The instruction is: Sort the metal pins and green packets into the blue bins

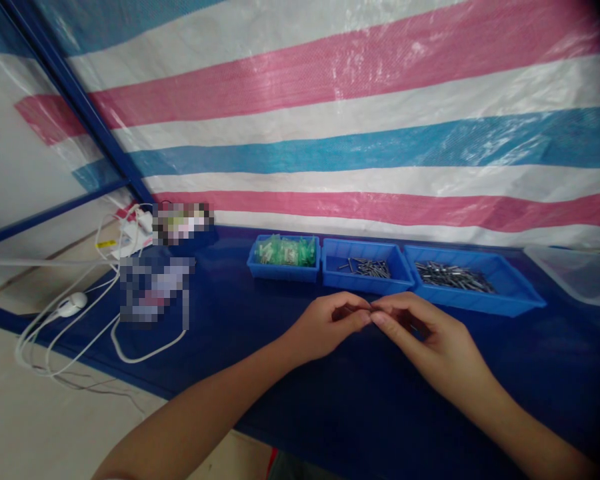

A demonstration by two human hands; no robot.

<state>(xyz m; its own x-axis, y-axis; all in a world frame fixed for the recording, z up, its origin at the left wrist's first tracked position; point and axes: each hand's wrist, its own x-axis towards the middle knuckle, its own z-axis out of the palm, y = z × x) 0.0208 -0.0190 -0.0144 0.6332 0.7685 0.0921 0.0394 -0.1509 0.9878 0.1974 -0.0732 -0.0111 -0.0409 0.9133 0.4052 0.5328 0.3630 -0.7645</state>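
Observation:
My left hand (330,325) and my right hand (425,337) meet fingertip to fingertip over the dark blue table (280,373), just in front of the middle blue tray (365,269). Both pinch a tiny part between thumb and fingers; it is too small to name. The middle tray holds a few small metal pins. The right blue tray (473,283) holds several metal pins in a heap. The left blue tray (283,257) is filled with green plastic pieces.
A striped pink, white and blue tarp (360,133) hangs right behind the trays. White cables (70,320) and a power strip (130,237) lie at the table's left end. A clear plastic bag (575,273) sits at the far right.

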